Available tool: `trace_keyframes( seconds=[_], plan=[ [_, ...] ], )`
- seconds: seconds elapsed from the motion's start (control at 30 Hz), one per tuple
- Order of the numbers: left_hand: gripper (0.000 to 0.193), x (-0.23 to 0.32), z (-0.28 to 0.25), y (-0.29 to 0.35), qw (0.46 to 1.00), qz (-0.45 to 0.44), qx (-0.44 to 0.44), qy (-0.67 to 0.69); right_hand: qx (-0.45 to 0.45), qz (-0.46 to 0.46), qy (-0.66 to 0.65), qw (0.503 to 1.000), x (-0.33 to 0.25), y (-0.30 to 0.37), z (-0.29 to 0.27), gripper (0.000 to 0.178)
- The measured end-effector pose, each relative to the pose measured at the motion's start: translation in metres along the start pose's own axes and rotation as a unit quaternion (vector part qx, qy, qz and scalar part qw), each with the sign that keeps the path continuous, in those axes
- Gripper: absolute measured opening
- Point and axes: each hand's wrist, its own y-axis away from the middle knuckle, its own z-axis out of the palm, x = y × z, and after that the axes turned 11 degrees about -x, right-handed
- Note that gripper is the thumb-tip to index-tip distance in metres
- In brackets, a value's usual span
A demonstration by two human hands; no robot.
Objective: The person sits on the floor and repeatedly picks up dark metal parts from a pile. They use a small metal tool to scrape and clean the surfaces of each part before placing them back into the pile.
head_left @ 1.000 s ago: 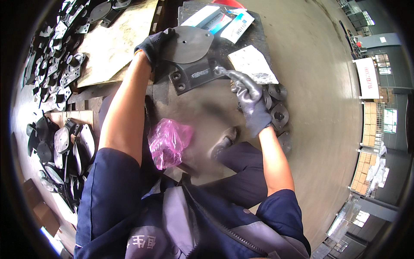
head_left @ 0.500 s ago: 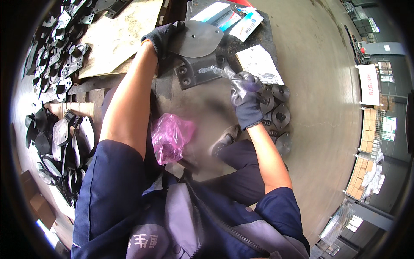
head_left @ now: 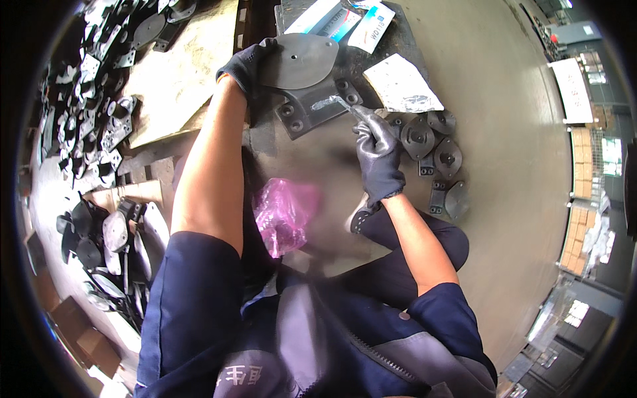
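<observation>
My left hand (head_left: 243, 66), in a dark glove, is closed on the left edge of a dark metal bracket with a rounded plate (head_left: 296, 61). The bracket's lower block (head_left: 318, 106) has several bolt holes and a pale, shiny smear (head_left: 325, 103) across its face. My right hand (head_left: 379, 149), also gloved, has its index finger stretched to the right end of the smear. Its other fingers are curled, and nothing shows in them. The glove looks glossy around the fingers. The bracket lies at the near edge of a dark worktable (head_left: 391, 56).
Blue-and-white boxes (head_left: 371, 26) and a stained white sheet (head_left: 403, 85) lie on the table. Several similar brackets (head_left: 418, 137) stand on the right. A pink plastic bag (head_left: 282, 215) is below. More metal parts (head_left: 116, 229) crowd the left, by a wooden board (head_left: 179, 73).
The right index finger has come out straighter, with the other fingers more curled. The whole view has shifted slightly. The left hand keeps its grip on the bracket.
</observation>
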Motion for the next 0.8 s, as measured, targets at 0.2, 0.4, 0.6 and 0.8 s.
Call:
trace_keyframes(
  seconds=[0.2,0.4,0.6,0.8],
  plan=[
    [0.04,0.009,0.008,-0.002,0.999,-0.035,0.021,-0.009,0.098,-0.012,0.074,0.992,-0.001,0.01,0.022,0.034],
    [0.039,0.002,-0.001,-0.007,0.994,-0.084,-0.016,0.068,0.132,-0.004,0.078,0.988,-0.003,0.016,0.036,0.032],
    [0.046,0.023,0.014,0.003,0.989,-0.146,0.009,0.019,0.132,0.015,0.065,0.989,-0.003,0.015,0.037,0.035],
    [0.048,0.031,0.013,0.013,0.992,-0.122,0.019,-0.005,0.071,0.017,0.048,0.996,-0.011,0.022,0.04,0.033]
  ],
)
